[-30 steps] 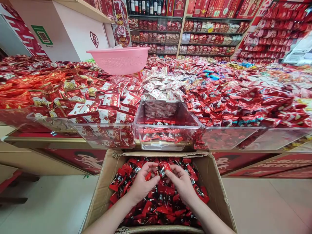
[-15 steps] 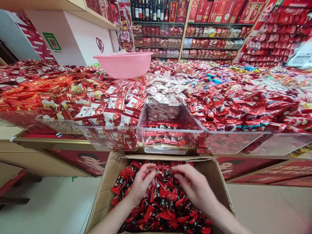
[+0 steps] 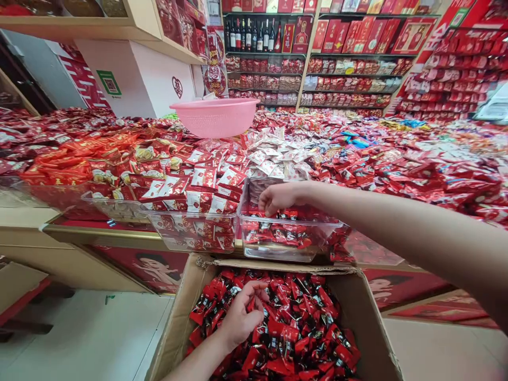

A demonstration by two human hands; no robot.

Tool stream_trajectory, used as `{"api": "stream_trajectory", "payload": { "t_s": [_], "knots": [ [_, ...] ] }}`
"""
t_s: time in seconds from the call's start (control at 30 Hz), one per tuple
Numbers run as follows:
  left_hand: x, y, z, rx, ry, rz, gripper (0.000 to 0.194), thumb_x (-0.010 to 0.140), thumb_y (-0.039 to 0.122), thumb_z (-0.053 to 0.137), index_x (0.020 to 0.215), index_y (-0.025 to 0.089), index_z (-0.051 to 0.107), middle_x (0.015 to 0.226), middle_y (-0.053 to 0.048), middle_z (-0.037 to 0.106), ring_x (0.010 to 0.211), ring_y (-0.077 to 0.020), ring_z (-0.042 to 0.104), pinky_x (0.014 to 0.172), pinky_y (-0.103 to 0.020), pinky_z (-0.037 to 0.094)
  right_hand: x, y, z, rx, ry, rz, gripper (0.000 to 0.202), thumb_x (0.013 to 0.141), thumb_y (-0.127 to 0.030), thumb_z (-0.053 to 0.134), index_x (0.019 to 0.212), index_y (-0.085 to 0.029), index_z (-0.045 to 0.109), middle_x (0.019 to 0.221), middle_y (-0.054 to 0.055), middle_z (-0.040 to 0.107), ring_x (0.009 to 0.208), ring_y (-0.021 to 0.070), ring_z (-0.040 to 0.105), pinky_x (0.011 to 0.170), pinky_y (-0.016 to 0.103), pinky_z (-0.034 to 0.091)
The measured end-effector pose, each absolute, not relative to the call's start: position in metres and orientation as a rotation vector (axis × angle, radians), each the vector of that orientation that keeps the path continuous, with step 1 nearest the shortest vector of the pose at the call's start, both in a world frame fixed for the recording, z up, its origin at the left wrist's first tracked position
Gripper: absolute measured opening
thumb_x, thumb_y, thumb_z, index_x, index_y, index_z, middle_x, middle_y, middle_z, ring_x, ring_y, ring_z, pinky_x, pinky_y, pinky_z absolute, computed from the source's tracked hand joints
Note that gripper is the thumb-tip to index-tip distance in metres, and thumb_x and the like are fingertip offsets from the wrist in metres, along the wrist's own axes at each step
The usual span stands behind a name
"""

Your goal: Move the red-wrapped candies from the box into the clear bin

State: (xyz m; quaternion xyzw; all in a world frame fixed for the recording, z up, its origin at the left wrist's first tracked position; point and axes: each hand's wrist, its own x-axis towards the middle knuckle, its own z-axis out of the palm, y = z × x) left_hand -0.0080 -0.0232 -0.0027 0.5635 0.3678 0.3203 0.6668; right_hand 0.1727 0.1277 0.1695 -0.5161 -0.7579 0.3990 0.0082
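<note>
A cardboard box (image 3: 379, 323) filled with red-and-black wrapped candies (image 3: 289, 344) stands in front of me. Over its left half is my left hand (image 3: 243, 313), fingers loosely curved and thumb apart, with red wrappers showing through the gap. My right hand (image 3: 280, 197) reaches into a clear plastic bin (image 3: 293, 253) behind the box. Its fingers are bent down and closed at a wrapped candy (image 3: 262, 218) at the bin's left side; the fingertips are partly hidden. More of the same candies (image 3: 291, 235) lie in rows in that bin.
Left of it, another clear bin (image 3: 198, 238) holds red-and-white packets. White packets (image 3: 278, 153) are heaped behind, and a pink basket (image 3: 216, 117) rests on the candy piles. Red packets (image 3: 369, 174) fill the right side. A shelf overhangs (image 3: 166, 50) at upper left.
My right hand has left the box and moved up and forward into the clear bin. My left hand stays over the candies. The view has tilted up and turned slightly left.
</note>
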Motion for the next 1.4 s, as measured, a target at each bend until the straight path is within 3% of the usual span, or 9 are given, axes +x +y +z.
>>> {"api": "stream_trajectory", "payload": {
  "t_s": [0.13,0.3,0.4,0.57,0.8,1.0,1.2,1.3,1.4],
  "knots": [
    [-0.009,-0.024,-0.007,1.287,0.839,0.729,0.042,0.056,-0.002,0.042,0.093,0.017,0.049,0.078,-0.001,0.052,0.063,-0.0099,0.043,0.060,-0.023,0.035,0.154,0.136,0.141,-1.567,-2.455,1.503,0.012,0.056,-0.014,0.061,0.066,-0.016,0.053,0.052,-0.005,0.051,0.044,0.0059,0.043,0.045,0.020,0.036],
    [-0.010,-0.023,-0.012,1.313,0.840,0.711,0.039,0.059,0.000,0.043,0.092,0.017,0.051,0.076,-0.001,0.054,0.066,-0.0107,0.044,0.062,-0.023,0.035,0.146,0.134,0.122,-1.509,-2.352,1.716,0.025,0.052,-0.028,0.066,0.067,-0.016,0.050,0.055,-0.004,0.053,0.048,0.0079,0.048,0.046,0.020,0.037],
    [-0.010,-0.022,-0.011,1.317,0.845,0.702,0.037,0.059,0.001,0.043,0.092,0.017,0.051,0.075,-0.001,0.054,0.065,-0.0109,0.043,0.062,-0.023,0.035,0.147,0.131,0.123,-1.545,-2.388,1.625,0.025,0.053,-0.031,0.066,0.068,-0.017,0.050,0.061,-0.001,0.057,0.055,0.0116,0.052,0.050,0.023,0.039],
    [-0.008,-0.019,-0.008,1.305,0.867,0.693,0.034,0.058,0.002,0.044,0.087,0.016,0.054,0.073,-0.001,0.055,0.066,-0.0115,0.044,0.062,-0.023,0.035,0.148,0.130,0.131,-1.577,-2.651,1.172,0.021,0.054,-0.032,0.067,0.059,-0.018,0.052,0.062,0.001,0.059,0.065,0.0172,0.053,0.056,0.026,0.040],
    [-0.007,-0.018,-0.009,1.321,0.862,0.677,0.031,0.059,0.003,0.045,0.084,0.017,0.054,0.070,0.000,0.055,0.065,-0.0116,0.046,0.062,-0.023,0.035,0.147,0.125,0.131,-1.545,-2.419,1.373,0.021,0.049,-0.033,0.068,0.056,-0.018,0.055,0.054,-0.001,0.057,0.052,0.0116,0.052,0.050,0.024,0.040],
    [-0.011,-0.017,-0.009,1.290,0.814,0.668,0.030,0.060,0.008,0.046,0.087,0.017,0.053,0.073,-0.001,0.054,0.066,-0.0125,0.045,0.063,-0.025,0.034,0.144,0.125,0.131,-1.632,-2.571,1.070,0.013,0.055,-0.026,0.064,0.055,-0.017,0.055,0.053,0.000,0.056,0.052,0.0131,0.050,0.048,0.024,0.036],
    [-0.021,-0.013,0.000,1.162,0.556,0.687,0.051,0.051,0.013,0.035,0.099,0.016,0.050,0.081,-0.003,0.051,0.071,-0.0148,0.043,0.066,-0.028,0.033,0.151,0.135,0.162,-1.647,-2.563,0.465,0.009,0.063,-0.024,0.056,0.067,-0.016,0.058,0.064,0.003,0.058,0.057,0.0129,0.049,0.052,0.024,0.035],
    [-0.023,-0.016,0.015,1.152,0.574,0.704,0.051,0.051,0.014,0.034,0.099,0.016,0.051,0.082,-0.002,0.049,0.077,-0.0157,0.040,0.070,-0.028,0.031,0.159,0.106,0.196,-1.512,-2.324,0.187,0.013,0.070,-0.026,0.049,0.073,-0.016,0.057,0.068,0.003,0.057,0.060,0.0121,0.049,0.056,0.025,0.035],
    [-0.019,-0.023,0.030,1.102,0.674,0.730,0.050,0.051,0.008,0.036,0.097,0.019,0.051,0.075,0.001,0.045,0.068,-0.0121,0.039,0.062,-0.023,0.032,0.160,0.042,0.204,-1.337,-2.172,0.221,0.013,0.074,-0.026,0.045,0.076,-0.018,0.055,0.069,0.001,0.056,0.061,0.0107,0.048,0.057,0.024,0.036]
  ]
}}
